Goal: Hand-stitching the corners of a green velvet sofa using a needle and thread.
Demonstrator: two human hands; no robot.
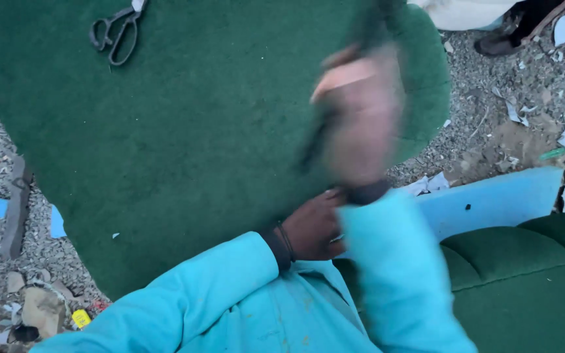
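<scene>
A large green velvet-covered panel point(184, 131) fills the upper left of the head view. My right hand point(361, 117) is raised over its right part, blurred by motion, and closed around a dark slim tool point(315, 147) whose kind I cannot make out. My left hand point(312, 229) rests at the panel's lower edge, with its fingers hidden behind my right sleeve point(393, 261). Both arms wear light blue sleeves. Black scissors point(116, 33) lie on the panel near its top left.
A green upholstered seat point(524, 281) with a light blue foam strip point(492, 199) stands at the lower right. Gravel ground point(492, 117) strewn with white scraps and debris surrounds everything. A dark shoe point(505, 36) shows at the top right.
</scene>
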